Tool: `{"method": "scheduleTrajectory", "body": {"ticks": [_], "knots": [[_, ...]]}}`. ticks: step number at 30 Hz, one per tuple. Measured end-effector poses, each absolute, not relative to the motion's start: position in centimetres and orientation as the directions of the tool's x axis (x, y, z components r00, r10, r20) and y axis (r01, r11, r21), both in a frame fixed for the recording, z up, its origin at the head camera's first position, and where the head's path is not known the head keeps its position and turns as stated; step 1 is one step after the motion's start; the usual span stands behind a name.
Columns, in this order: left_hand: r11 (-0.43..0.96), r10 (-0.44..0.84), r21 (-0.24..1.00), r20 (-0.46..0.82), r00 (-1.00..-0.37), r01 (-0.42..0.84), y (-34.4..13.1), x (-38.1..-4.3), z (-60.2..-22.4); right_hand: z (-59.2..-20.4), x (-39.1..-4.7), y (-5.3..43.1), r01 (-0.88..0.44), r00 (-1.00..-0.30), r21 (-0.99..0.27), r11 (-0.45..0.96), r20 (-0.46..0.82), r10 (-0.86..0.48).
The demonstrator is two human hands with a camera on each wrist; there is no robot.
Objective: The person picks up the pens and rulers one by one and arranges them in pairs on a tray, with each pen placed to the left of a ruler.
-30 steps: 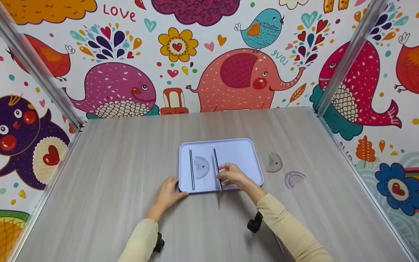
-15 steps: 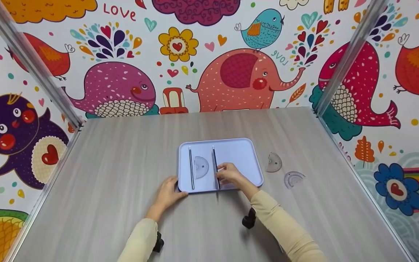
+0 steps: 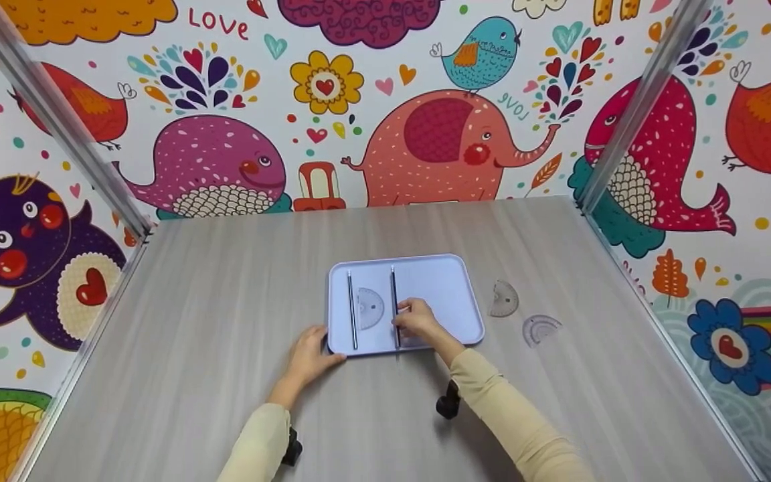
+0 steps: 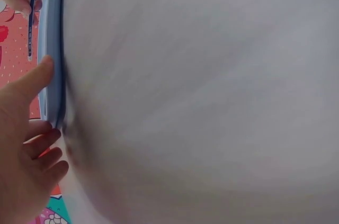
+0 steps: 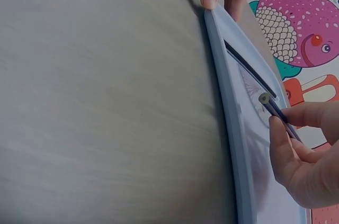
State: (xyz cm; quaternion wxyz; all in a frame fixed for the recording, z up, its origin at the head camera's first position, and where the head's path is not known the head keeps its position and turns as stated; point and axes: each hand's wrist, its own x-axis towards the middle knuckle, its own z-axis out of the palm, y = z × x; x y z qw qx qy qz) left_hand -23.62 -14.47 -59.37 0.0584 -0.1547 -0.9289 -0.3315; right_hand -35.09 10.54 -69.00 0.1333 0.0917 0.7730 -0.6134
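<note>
A pale blue tray lies on the table in the head view. My left hand holds its near left corner, thumb on the front rim and fingers round the side. My right hand pinches a dark pencil between thumb and fingertips over the tray's middle. The pencil's flat wooden end tilts up in the right wrist view. A second dark pencil lies along the tray's left side. Right of it lies a clear protractor, between the two pencils.
Two more clear protractors, one greyish and one purplish, lie on the grey wood-grain table right of the tray. Patterned walls and metal posts bound the table at the back and sides.
My right hand has shifted slightly left with the pencil, whose near end has swung left until it lines up more with the other pencil. The left hand and tray have stayed put.
</note>
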Motion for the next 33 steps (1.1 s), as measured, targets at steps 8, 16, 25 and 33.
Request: {"method": "scheduleTrajectory", "body": {"ticks": [8, 16, 25, 33], "knots": [[0.735, 0.246, 0.588, 0.232, -0.941, 0.338, -14.4, -23.6, -59.5, -70.1, -35.6, 10.8, 0.127, -0.987, -0.947, 0.296, -0.149, -0.053], [0.727, 0.241, 0.605, 0.218, -0.946, 0.324, -14.4, -23.6, -59.4, -76.0, -39.3, 11.4, 0.047, -0.998, -0.876, 0.48, -0.06, -0.011], [0.722, 0.243, 0.598, 0.252, -0.937, 0.348, -14.4, -23.5, -59.5, -74.6, -38.6, 11.1, -0.015, -0.999, -0.803, 0.596, -0.012, -0.042], [0.722, 0.244, 0.603, 0.234, -0.941, 0.338, -14.4, -23.6, -59.6, -71.0, -36.7, 10.1, -0.038, -0.999, -0.783, 0.621, 0.02, -0.036]]}}
